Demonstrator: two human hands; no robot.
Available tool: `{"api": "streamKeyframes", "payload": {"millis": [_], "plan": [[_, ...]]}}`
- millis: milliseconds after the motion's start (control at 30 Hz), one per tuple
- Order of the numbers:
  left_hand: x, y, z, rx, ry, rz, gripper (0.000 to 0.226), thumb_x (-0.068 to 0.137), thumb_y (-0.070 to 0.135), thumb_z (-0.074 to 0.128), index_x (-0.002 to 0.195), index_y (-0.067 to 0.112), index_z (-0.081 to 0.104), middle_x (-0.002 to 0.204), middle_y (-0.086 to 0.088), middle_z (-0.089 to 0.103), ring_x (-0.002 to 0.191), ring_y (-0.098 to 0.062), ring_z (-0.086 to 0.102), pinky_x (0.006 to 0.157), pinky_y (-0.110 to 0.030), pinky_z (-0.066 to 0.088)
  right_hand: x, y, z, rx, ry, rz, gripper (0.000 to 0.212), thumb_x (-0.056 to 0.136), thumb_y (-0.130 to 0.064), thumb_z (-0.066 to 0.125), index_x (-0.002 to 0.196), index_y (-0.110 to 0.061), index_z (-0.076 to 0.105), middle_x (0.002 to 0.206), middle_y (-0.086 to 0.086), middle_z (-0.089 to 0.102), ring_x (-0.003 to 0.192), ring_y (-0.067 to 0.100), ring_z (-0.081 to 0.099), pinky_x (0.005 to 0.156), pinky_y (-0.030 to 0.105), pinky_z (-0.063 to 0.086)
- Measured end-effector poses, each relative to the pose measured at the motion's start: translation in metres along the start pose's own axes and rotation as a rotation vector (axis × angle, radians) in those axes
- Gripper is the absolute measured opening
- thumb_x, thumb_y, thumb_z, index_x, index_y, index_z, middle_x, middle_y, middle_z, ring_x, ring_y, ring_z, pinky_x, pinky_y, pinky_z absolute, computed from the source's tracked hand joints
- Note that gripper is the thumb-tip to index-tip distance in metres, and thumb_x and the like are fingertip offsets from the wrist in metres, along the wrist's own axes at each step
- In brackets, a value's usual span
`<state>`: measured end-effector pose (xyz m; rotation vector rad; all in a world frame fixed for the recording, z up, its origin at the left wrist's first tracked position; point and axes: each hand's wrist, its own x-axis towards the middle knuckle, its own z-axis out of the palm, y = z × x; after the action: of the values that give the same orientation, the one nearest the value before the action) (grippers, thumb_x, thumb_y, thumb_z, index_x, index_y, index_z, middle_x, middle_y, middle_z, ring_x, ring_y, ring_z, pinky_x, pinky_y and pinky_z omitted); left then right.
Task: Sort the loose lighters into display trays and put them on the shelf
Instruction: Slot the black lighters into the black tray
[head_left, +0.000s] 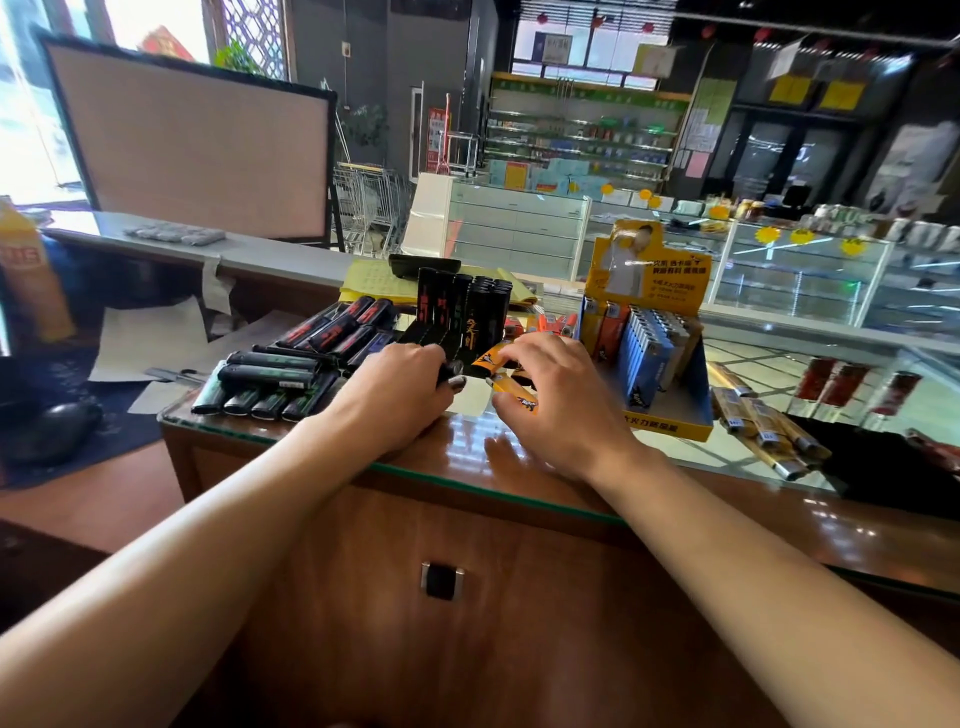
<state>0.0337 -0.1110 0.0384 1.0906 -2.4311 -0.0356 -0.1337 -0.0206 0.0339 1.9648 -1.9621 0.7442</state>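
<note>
On the glass-topped counter my left hand grips a black lighter by its end. Just right of it my right hand pinches an orange lighter, with another orange lighter lying under its fingers. Several loose black lighters lie piled to the left. A black display tray with upright black lighters stands behind my hands. To the right sits a yellow display tray with blue and orange lighters standing in rows.
Gold-wrapped lighters and red ones lie under the glass at the right. A yellow pad and a dark calculator sit behind the black tray. A framed board stands at the back left; shop shelves fill the background.
</note>
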Motion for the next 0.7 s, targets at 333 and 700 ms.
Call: {"api": "streamKeyframes", "payload": {"millis": [333,700], "plan": [[-0.002,-0.007,0.002,-0.126,0.136,0.006,0.012,0.083,0.026,0.067,0.088,0.016,0.065,0.08,-0.003,0.065,0.076,-0.025,0.058,0.063,-0.033,0.041,0.003,-0.001,0.001,0.073,0.05,-0.015,0.041,0.091,-0.033,0.059,0.129,-0.019,0.056,0.132,-0.002,0.053,0.125,0.016,0.038,0.103,0.028,0.03],[0.003,-0.002,0.004,-1.14,0.155,-0.239,0.007,0.084,0.016,0.072,0.089,0.011,0.07,0.076,-0.008,0.069,0.071,-0.024,0.063,0.073,-0.047,0.051,0.028,-0.019,-0.003,0.567,0.184,0.1,0.025,0.091,-0.021,0.065,0.116,-0.021,0.062,0.087,-0.012,0.064,0.074,0.003,0.059,0.067,0.017,0.049]]}}
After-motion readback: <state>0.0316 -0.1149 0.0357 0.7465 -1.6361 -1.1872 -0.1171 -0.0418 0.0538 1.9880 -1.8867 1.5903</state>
